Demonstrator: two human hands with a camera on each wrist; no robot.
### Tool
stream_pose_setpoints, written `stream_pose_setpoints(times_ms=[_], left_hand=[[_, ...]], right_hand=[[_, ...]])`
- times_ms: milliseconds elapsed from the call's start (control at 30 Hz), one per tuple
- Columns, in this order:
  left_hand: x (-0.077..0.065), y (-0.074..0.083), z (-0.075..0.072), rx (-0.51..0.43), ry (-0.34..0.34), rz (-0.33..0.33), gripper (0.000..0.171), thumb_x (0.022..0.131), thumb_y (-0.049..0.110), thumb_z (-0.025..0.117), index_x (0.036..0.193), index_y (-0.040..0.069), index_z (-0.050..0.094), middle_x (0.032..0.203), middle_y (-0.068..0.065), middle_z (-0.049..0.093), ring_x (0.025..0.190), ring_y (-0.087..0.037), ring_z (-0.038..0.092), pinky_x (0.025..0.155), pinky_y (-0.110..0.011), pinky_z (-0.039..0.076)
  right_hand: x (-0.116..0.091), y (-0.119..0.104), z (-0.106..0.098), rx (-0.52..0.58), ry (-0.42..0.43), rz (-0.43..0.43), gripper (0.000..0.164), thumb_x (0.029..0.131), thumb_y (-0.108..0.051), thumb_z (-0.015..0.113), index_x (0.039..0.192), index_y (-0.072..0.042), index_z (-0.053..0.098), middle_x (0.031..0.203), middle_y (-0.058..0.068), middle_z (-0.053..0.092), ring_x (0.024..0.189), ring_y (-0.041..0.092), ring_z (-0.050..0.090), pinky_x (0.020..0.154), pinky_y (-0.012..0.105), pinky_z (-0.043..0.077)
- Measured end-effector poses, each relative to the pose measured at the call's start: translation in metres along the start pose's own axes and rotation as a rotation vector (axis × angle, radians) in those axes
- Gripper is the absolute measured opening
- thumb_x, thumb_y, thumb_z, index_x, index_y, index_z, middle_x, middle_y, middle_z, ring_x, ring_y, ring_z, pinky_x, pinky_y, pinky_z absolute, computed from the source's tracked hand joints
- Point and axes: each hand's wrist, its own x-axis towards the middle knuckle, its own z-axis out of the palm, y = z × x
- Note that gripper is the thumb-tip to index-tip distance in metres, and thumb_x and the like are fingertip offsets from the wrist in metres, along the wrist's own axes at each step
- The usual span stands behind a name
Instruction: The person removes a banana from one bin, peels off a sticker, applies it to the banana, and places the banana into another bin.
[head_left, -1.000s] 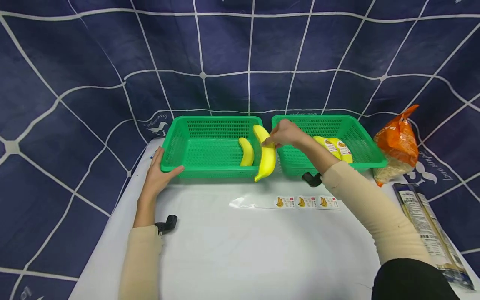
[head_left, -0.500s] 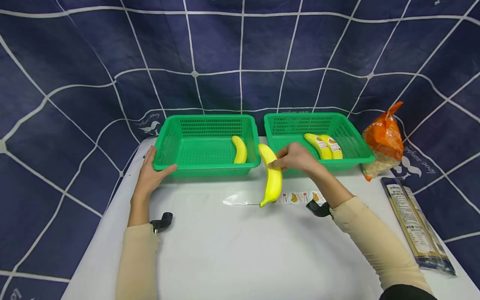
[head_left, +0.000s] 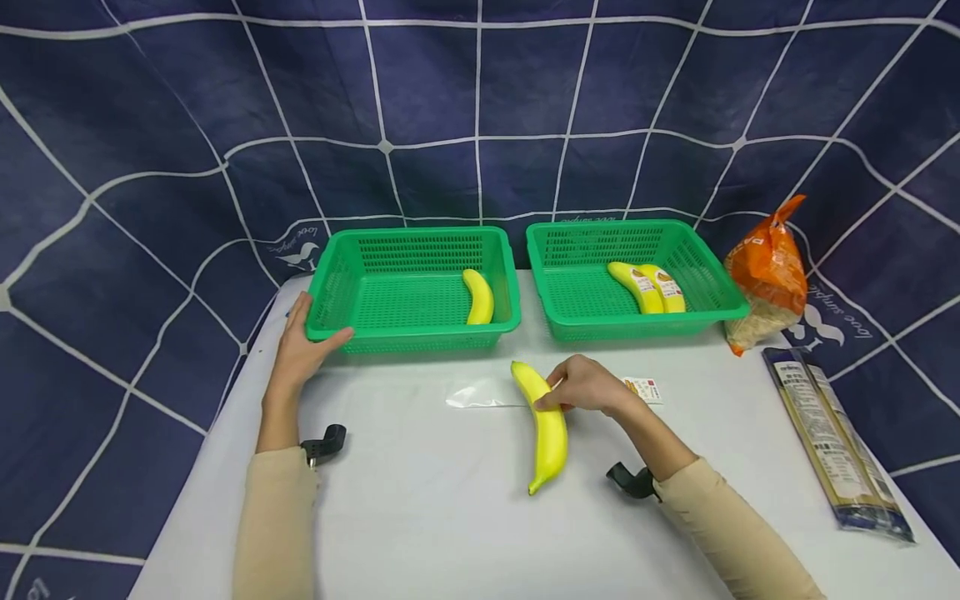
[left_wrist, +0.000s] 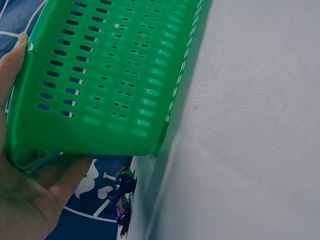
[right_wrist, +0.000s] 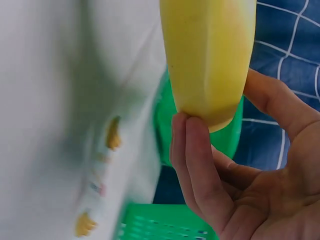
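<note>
My right hand [head_left: 585, 385] pinches a yellow banana [head_left: 550, 433] between thumb and fingers. The banana hangs over the white table in front of the baskets, its lower tip toward me; its surface looks plain in the right wrist view. My left hand [head_left: 298, 346] rests at the near left corner of the left green basket [head_left: 420, 340], fingers extended along its side and thumb at the front rim. That corner of the basket also shows in the left wrist view, with the hand [left_wrist: 30, 200] around it. Inside this basket lies one banana [head_left: 480, 298].
The right green basket [head_left: 637, 329] holds two labelled bananas [head_left: 647, 288]. Partly behind my right hand lies a strip of banana stickers [head_left: 643, 389]. An orange-topped bag [head_left: 768, 275] and a long flat package [head_left: 836, 442] are at the right. Dark blue gridded cloth [head_left: 435, 83] stands behind.
My right hand has carried the banana from between the two baskets down toward me, over the sticker strip and table. The left hand stays at the basket corner. The view has shifted slightly.
</note>
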Motion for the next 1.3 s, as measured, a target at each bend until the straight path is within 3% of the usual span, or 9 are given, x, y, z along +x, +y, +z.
stream_pose_setpoints(times_ms=[233, 600, 767, 1300], left_hand=[[-0.002, -0.002, 0.001, -0.011, 0.012, 0.0, 0.108, 0.083, 0.041, 0.075, 0.158, 0.013, 0.004, 0.166, 0.0, -0.004, 0.153, -0.032, -0.003, 0.12, -0.061, 0.006], [-0.003, -0.004, 0.006, -0.006, 0.081, 0.013, 0.105, 0.081, 0.04, 0.077, 0.158, 0.013, 0.01, 0.166, -0.004, 0.004, 0.153, -0.03, 0.002, 0.121, -0.058, 0.008], [-0.005, -0.004, 0.008, -0.018, 0.103, -0.001, 0.105, 0.081, 0.042, 0.077, 0.158, 0.015, 0.012, 0.166, -0.001, 0.005, 0.153, -0.028, 0.003, 0.122, -0.055, 0.009], [-0.006, -0.004, 0.013, -0.018, 0.132, -0.007, 0.104, 0.082, 0.041, 0.076, 0.158, 0.014, 0.01, 0.166, -0.002, 0.006, 0.153, -0.027, 0.004, 0.123, -0.053, 0.009]], right_hand=[[-0.003, 0.017, 0.02, 0.007, -0.025, 0.018, 0.047, 0.067, -0.024, 0.088, 0.1, 0.003, 0.068, 0.085, 0.008, 0.07, 0.068, 0.018, 0.066, 0.067, 0.031, 0.053], [-0.009, 0.032, 0.034, 0.021, -0.039, 0.028, 0.044, 0.066, -0.021, 0.089, 0.097, 0.001, 0.068, 0.088, 0.008, 0.069, 0.066, 0.015, 0.066, 0.066, 0.029, 0.055], [-0.008, 0.036, 0.036, 0.024, -0.042, 0.018, 0.036, 0.066, -0.021, 0.089, 0.09, -0.001, 0.07, 0.082, 0.006, 0.069, 0.065, 0.014, 0.065, 0.063, 0.028, 0.055], [-0.007, 0.04, 0.031, -0.004, -0.074, -0.002, 0.039, 0.069, -0.027, 0.088, 0.093, -0.001, 0.07, 0.082, 0.005, 0.068, 0.064, 0.014, 0.064, 0.063, 0.027, 0.054]])
